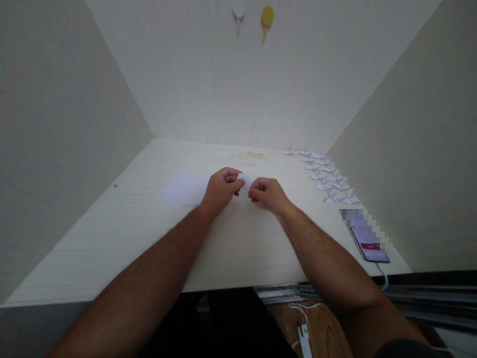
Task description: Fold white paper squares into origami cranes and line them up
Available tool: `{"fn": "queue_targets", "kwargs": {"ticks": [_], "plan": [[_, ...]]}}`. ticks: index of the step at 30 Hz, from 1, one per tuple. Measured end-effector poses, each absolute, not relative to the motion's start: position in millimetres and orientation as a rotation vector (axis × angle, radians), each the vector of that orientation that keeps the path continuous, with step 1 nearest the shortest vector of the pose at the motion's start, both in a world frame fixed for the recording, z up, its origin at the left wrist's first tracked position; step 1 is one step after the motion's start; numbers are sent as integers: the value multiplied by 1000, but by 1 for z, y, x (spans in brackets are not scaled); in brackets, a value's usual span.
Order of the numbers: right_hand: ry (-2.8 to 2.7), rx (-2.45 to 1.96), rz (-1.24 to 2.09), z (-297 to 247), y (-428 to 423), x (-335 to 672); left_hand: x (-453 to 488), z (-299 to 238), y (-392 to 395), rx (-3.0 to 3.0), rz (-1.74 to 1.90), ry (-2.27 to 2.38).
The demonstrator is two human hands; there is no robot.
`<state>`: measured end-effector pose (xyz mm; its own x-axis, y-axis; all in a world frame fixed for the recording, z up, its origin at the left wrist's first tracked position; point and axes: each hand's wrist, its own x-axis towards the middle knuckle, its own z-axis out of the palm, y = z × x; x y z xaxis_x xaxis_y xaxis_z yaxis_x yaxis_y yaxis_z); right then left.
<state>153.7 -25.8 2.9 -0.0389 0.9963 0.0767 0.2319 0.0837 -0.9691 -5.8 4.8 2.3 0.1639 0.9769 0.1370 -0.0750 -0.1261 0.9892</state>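
Observation:
My left hand and my right hand meet at the middle of the pale desk, both with fingers curled in a pinch. Between them they hold a small white piece of paper, most of it hidden by the fingers. Just left of my left hand a stack of white paper sheets lies flat on the desk, its right edge covered by that hand.
Several folded white paper cranes stand in rows at the back right. A phone with a lit screen and a white cable lies near the right front edge. Walls close in left, back and right. Two hooks hang on the back wall.

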Motion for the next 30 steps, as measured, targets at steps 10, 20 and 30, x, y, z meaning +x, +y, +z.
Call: {"fn": "queue_targets", "kwargs": {"ticks": [10, 20, 30], "plan": [[-1251, -1154, 956, 5, -26, 149, -7, 5, 2, 1458, 1121, 942], [-1303, -1147, 1015, 4, -28, 148, -7, 6, 0, 1370, 1106, 893], [-1253, -1084, 979, -2, -25, 148, -3, 4, 0, 1295, 1142, 852]]}}
